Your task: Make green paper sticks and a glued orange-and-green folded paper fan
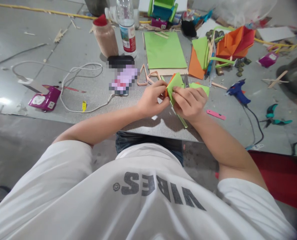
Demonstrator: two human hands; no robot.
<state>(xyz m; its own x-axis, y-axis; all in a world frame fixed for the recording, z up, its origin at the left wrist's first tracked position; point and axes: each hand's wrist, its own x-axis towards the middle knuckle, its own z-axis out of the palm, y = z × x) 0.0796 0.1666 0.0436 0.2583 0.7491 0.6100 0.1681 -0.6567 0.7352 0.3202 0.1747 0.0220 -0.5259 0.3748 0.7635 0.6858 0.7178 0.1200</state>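
Observation:
A small folded piece of green and orange paper (175,84) is held between both hands near the table's front edge. My left hand (153,98) pinches its orange side, fingers closed. My right hand (189,101) grips the green side with bent fingers. A thin green strip (182,121) sticks out below my right hand. Just behind the hands lie small triangular wooden frames (142,76) and a green sheet (165,50) on a board. Another green paper piece (200,88) shows beside my right hand. The inner folds are hidden by my fingers.
On the grey table (88,96) stand a bottle (127,36) and a jar (105,38). A phone (124,78) with a white cable lies left. Rightward are a blue glue gun (239,92), pink cutter (216,114), pliers (273,117) and an orange paper form (235,43).

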